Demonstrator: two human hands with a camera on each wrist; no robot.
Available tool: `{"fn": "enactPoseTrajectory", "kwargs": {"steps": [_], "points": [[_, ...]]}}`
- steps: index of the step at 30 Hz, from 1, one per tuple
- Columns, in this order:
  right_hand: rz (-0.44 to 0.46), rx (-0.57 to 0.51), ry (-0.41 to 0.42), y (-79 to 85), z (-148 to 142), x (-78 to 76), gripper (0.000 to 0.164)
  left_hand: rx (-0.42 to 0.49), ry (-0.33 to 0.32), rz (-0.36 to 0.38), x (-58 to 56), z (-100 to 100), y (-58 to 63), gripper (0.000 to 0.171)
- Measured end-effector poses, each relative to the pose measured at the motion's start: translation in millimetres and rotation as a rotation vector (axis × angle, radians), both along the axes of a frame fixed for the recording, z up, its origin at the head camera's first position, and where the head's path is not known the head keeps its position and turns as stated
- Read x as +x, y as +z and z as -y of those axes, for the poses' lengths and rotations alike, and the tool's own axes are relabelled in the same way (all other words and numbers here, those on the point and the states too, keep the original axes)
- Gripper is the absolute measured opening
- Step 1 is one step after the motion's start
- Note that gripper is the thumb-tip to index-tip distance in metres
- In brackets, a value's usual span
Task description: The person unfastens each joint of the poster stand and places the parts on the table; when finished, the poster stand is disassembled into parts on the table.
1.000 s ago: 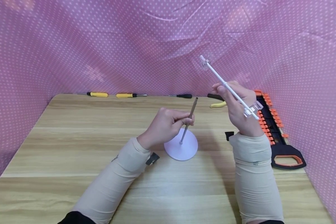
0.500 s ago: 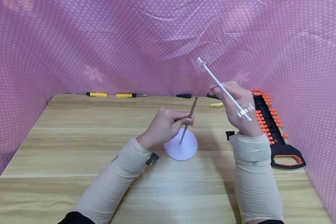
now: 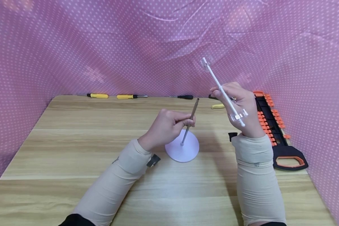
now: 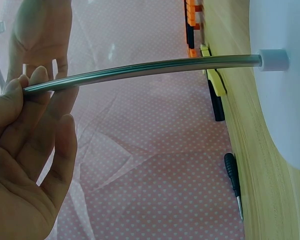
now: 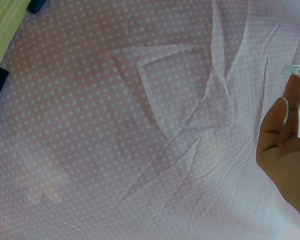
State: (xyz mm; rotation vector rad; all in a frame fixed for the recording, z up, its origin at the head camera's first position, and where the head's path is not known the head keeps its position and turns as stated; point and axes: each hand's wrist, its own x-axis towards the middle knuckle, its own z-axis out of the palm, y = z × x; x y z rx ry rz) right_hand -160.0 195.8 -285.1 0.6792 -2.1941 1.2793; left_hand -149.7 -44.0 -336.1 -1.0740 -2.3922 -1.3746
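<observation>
My left hand (image 3: 166, 127) pinches a metal rod (image 3: 194, 109) near its upper part, between thumb and fingers. The rod leans slightly and rises from a white collar on a round white base (image 3: 176, 153), which rests on the table. In the left wrist view the metal rod (image 4: 150, 67) looks slightly bowed. Above the table at the right, my right hand (image 3: 248, 108) holds a thin white rod (image 3: 215, 77) around its middle. A clear plastic clip (image 3: 238, 116) sits near each end of it. The right wrist view shows only part of my right hand (image 5: 290, 160).
Along the wooden table's (image 3: 87, 194) back edge lie yellow-handled screwdrivers (image 3: 99, 95), a black-handled screwdriver (image 3: 185, 97) and yellow-and-black pliers (image 3: 217, 106), partly hidden. A black-and-orange tool rack (image 3: 290, 158) lies at the right. Pink dotted cloth (image 3: 130, 47) surrounds the table.
The white rod has turned in my right hand: its lower end has swung left and it stands steeper. My left hand, the metal rod and the base have stayed in place.
</observation>
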Motion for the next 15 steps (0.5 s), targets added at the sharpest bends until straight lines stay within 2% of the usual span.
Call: {"fn": "enactPoseTrajectory", "kwargs": {"steps": [4,9,15], "points": [[-0.005,0.023,-0.002,-0.5,-1.7,-1.0,0.014,-0.001,-0.001,0.006,0.0,0.2,-0.6,0.015],[0.024,0.003,0.022,-1.2,-2.8,-1.6,0.020,-0.003,-0.003,0.013,0.0,0.2,-1.4,0.015],[0.032,0.008,0.037,-2.5,-3.2,-1.9,0.017,-0.008,0.005,0.008,0.5,0.4,-1.0,0.016]]}}
